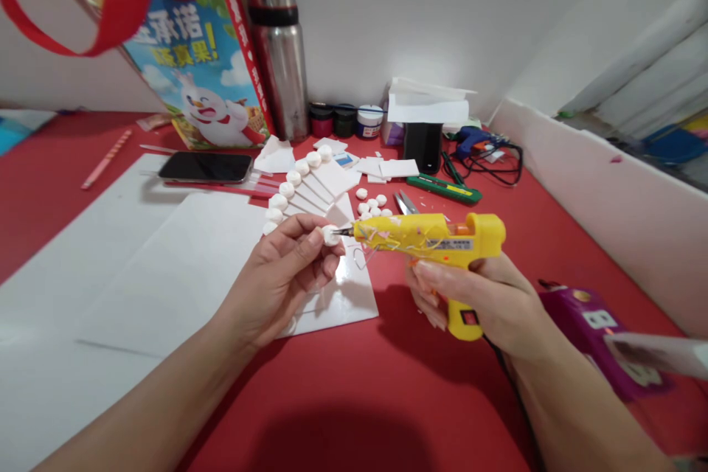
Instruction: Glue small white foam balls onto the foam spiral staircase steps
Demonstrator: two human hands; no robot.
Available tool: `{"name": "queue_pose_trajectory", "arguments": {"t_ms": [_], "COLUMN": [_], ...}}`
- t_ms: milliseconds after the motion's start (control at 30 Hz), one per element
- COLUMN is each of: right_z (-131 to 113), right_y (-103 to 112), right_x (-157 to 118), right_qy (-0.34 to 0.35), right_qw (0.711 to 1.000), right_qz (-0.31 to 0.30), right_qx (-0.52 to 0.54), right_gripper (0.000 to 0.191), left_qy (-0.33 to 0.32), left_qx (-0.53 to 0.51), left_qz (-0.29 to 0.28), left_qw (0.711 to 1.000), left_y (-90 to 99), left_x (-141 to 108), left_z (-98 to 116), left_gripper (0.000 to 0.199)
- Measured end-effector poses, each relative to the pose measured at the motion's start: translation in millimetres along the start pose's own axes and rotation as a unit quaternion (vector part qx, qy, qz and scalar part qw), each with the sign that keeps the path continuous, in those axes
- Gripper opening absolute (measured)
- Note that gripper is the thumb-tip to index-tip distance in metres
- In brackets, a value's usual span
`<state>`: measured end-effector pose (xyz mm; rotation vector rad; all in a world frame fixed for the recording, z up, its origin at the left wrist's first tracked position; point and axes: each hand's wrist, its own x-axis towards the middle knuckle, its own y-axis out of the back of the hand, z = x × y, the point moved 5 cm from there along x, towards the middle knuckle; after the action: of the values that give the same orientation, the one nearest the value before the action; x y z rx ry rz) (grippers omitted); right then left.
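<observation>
Fingers (pixel 307 248) of the left hand (pixel 279 267) pinch a small white piece (pixel 330 237), while the right hand (pixel 479 287) grips a yellow glue gun (pixel 412 233), its nozzle (pixel 345 232) at the piece. Just beyond, similar loose pieces (pixel 381 200) lie on the red table (pixel 343 365) near scissors (pixel 408 202) and a green cutter (pixel 448 189).

Yellow and White Against Red

The glue gun (pixel 409 227) is yellow (its switch (pixel 470 318), red), the pinched piece (pixel 330 235) white, the counter (pixel 442 391) red. The knife (pixel 445 189) is green, the flask (pixel 285 77) silver with a black band (pixel 273 15), the pouch (pixel 569 316) purple with white lettering (pixel 600 319), the pencil (pixel 107 159) pink with paler bands.
</observation>
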<state>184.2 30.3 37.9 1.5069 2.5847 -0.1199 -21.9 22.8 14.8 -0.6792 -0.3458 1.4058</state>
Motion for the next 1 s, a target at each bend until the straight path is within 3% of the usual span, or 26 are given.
{"name": "queue_pose_trajectory", "arguments": {"t_ms": [600,867,1000], "right_z": [-4.4,-12.4,-12.2], "right_y": [-2.0,-7.3,-5.0], "right_x": [1.2,5.6,8.6], "right_qy": [0.018,0.049,0.055], "right_qw": [1.000,0.988,0.981], "right_qz": [-0.018,-0.052,-0.033], "right_qx": [0.011,0.138,0.181], "right_gripper": [0.043,0.024,0.024], "left_qy": [-0.028,-0.035,-0.078], "left_qx": [0.003,0.049,0.110], "left_qz": [0.019,0.030,0.043], "left_qw": [0.999,0.998,0.990], "left_y": [0.6,-2.4,-2.2], "left_x": [-2.1,-3.4,-6.6], "left_z": [7.6,4.0,21.7], "left_gripper": [0.012,0.017,0.017]}}
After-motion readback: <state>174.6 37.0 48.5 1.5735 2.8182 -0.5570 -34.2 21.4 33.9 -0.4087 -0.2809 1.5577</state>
